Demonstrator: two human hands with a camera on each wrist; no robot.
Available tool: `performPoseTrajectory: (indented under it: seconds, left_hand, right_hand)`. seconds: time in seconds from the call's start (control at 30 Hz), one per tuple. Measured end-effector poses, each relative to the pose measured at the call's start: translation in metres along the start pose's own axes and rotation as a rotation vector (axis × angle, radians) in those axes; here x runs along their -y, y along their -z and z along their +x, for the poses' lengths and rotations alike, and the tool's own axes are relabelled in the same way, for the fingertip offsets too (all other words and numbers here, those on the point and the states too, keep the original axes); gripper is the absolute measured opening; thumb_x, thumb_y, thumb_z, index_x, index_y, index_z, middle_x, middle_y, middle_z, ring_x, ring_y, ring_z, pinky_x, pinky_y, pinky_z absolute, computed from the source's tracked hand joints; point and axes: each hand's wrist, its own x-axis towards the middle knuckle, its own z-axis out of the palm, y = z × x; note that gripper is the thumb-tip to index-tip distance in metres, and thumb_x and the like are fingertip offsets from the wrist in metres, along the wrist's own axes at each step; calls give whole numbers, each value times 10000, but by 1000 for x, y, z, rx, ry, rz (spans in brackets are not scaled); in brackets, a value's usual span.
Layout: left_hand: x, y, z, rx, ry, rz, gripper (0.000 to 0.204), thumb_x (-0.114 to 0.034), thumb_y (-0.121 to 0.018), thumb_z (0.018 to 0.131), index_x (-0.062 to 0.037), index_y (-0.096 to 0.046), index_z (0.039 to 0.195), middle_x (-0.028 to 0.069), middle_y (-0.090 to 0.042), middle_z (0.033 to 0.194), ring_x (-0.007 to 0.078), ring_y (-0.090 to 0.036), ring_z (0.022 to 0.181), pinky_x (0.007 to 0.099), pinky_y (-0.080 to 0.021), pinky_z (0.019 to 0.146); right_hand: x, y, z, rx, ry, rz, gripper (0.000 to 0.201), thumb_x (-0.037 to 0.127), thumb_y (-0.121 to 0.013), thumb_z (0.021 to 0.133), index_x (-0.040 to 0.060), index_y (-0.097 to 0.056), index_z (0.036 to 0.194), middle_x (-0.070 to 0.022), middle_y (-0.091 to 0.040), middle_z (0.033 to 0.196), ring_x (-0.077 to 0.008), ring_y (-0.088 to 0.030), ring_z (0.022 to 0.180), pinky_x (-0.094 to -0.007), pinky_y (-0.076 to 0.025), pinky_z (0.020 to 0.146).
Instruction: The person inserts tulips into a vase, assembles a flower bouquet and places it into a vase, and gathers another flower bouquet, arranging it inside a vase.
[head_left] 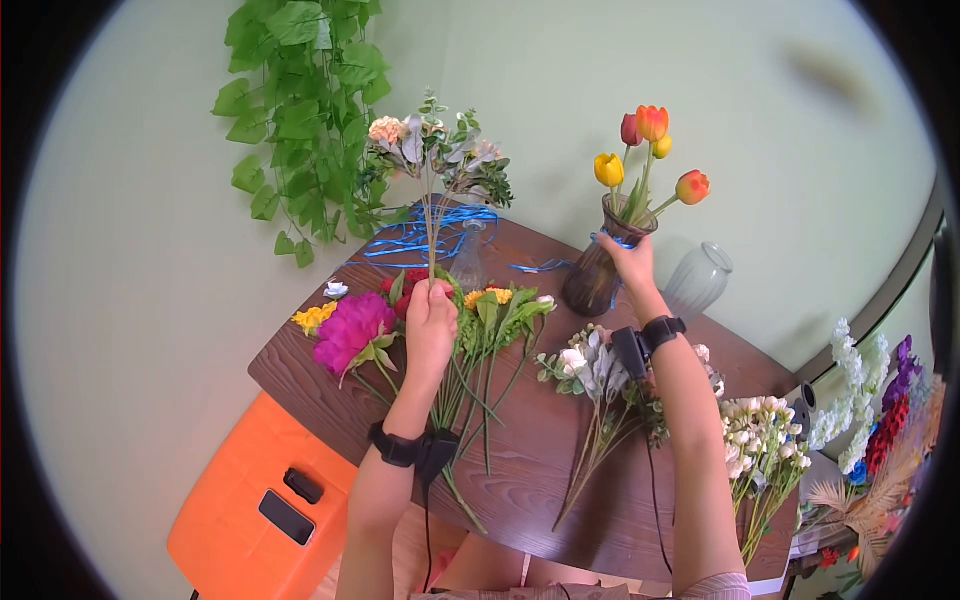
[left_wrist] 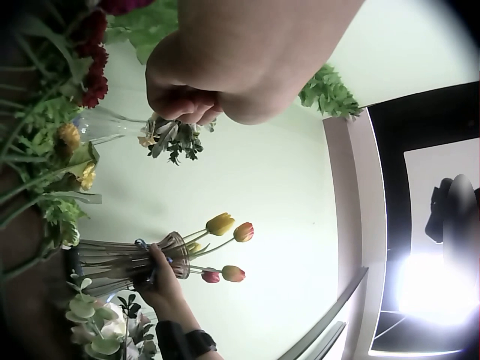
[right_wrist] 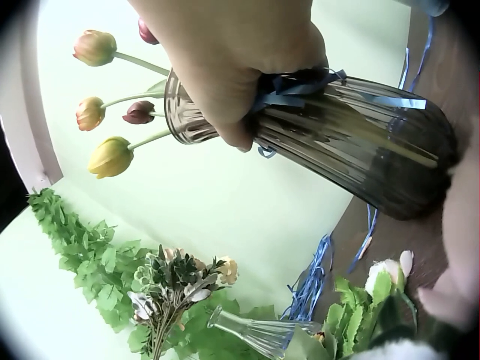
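My left hand [head_left: 430, 325] grips the stems of a bouquet [head_left: 432, 165] of peach flowers and grey-green leaves, held upright above the table. In the left wrist view the curled fingers [left_wrist: 196, 105] show, with the bouquet partly hidden behind them. My right hand [head_left: 632, 262] is wrapped round the neck of a dark ribbed glass vase [head_left: 592, 282] holding red, orange and yellow tulips [head_left: 652, 124]. A blue ribbon [right_wrist: 289, 97] is tied round the vase beneath that hand in the right wrist view. The vase leans slightly, its base on the table.
Loose flowers, including a magenta bloom [head_left: 356, 330], lie on the brown table [head_left: 520, 450]. A slim clear vase [head_left: 468, 262] stands near blue ribbons [head_left: 420, 235]; a wider clear vase [head_left: 700, 280] is at the right. White flowers [head_left: 760, 430] lie near the right edge. An orange stool [head_left: 235, 510] holds a phone.
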Motion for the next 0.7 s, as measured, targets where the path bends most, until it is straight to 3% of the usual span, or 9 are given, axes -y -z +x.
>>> performPoseTrajectory:
  seconds: [0.1,0.17,0.3,0.37,0.4,0.5,0.6,0.7]
  left_hand:
    - [2,1,1,0,2,-4,174,-217,-351,938,-62,-425,912,-36,-335,575,30,-286,445,186,-224,382]
    - [4,0,0,15,4,-13,174,-220,-351,938,-64,-424,914,-37,-333,575,29,-285,444,186,-220,381]
    - [6,0,2,28,29,-14,169,-222,-349,939,-70,-420,915,-39,-329,577,27,-279,445,185,-211,381]
    - [8,-1,2,34,26,-19,168,-223,-348,940,-72,-418,916,-40,-330,579,27,-277,445,184,-208,381]
    - [9,-1,2,42,10,-12,189,-243,-352,938,-70,-427,926,-42,-322,573,32,-278,448,185,-216,389]
    - [7,-6,2,45,-19,-2,207,-263,-355,937,-71,-431,928,-43,-312,566,37,-279,449,186,-225,397]
    - [0,-15,-2,19,-42,-21,176,-234,-346,938,-74,-416,917,-39,-322,570,35,-281,451,186,-218,394]
    - [-13,-27,-10,2,-74,-48,142,-200,-336,938,-76,-402,918,-33,-334,574,34,-286,453,187,-213,390]
  right_hand:
    - [-4,0,4,4,-15,-2,582,192,-742,658,-27,-420,1091,-113,-555,993,-174,-544,892,-302,-449,794]
    - [2,5,4,138,48,25,719,256,-767,622,-53,-341,1112,-172,-497,1076,-213,-513,962,-322,-426,841]
    - [14,14,-4,116,24,-15,869,315,-777,606,-108,-273,1173,-237,-421,1161,-257,-457,1065,-323,-394,891]
    - [27,21,-8,126,-205,-268,985,375,-748,619,-152,-183,1230,-293,-324,1237,-297,-371,1164,-325,-340,949]
    - [33,27,-12,121,-202,-263,985,375,-748,619,-152,-183,1230,-293,-324,1237,-297,-371,1164,-325,-340,949]
    - [72,39,-43,148,-305,-214,971,384,-691,670,-154,-142,1263,-296,-300,1268,-308,-328,1205,-332,-299,982]
    - [76,46,-67,53,-174,-169,793,329,-630,731,-115,-234,1256,-274,-376,1229,-308,-391,1158,-337,-313,968]
    - [113,54,-102,224,-103,33,510,187,-578,783,-65,-389,1183,-216,-484,1137,-264,-461,1086,-336,-362,917]
